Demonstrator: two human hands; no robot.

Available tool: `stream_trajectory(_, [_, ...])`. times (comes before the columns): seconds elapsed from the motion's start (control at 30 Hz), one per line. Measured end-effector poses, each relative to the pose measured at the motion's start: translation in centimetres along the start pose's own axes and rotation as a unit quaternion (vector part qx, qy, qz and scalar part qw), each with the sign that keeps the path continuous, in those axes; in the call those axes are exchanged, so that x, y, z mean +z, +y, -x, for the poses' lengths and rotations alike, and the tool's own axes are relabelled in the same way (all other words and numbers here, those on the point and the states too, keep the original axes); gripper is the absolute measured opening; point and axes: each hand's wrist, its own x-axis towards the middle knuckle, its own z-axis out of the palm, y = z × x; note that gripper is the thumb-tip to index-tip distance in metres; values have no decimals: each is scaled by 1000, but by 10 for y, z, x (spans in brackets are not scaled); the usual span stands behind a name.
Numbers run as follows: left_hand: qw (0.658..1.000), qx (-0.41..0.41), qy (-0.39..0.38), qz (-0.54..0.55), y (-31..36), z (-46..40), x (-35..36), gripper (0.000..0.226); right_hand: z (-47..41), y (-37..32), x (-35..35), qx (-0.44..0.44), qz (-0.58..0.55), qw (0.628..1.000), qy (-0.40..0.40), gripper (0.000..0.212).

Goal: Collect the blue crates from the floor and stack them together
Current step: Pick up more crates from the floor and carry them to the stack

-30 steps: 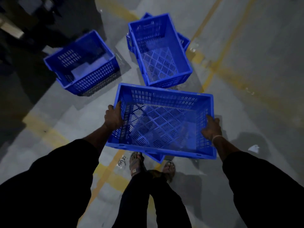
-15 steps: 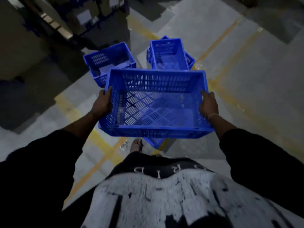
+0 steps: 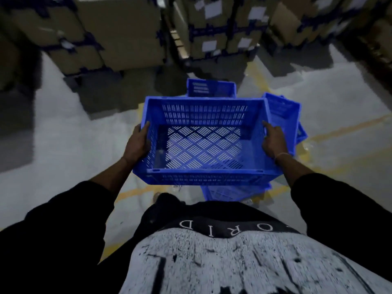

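Observation:
I hold an empty blue slotted crate (image 3: 203, 143) level at waist height in front of me. My left hand (image 3: 137, 143) grips its left wall and my right hand (image 3: 273, 141) grips its right wall, index finger along the rim. Behind it on the floor stands another blue crate (image 3: 211, 88), partly hidden. To the right sit two more blue crates (image 3: 284, 115), one on the other at an angle. A further blue crate (image 3: 231, 192) shows on the floor under the held one.
Stacks of strapped cardboard boxes (image 3: 118, 32) line the back of the grey floor, with an aisle between them. Yellow floor lines (image 3: 347, 128) run right and left. Open floor lies to the left.
The crate has come up from near the floor to waist height. My view has risen and turned, so the other crates now sit behind and right of it.

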Motion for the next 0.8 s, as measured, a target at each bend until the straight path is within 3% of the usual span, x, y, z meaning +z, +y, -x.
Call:
stream_trajectory(0.2, [995,-53,85,20,-90,42,-48,74,-31,-113,40,-100,26,994,-37,56])
stream_trajectory(0.33, [985,-129,116,16,-159,62,-86,72,-43,-203,74,-143,15,988,-54,57])
stream_trajectory(0.8, [940,-271,210,10,-356,154,-233,69,-29,-519,192,-275,-10,955,-107,64])
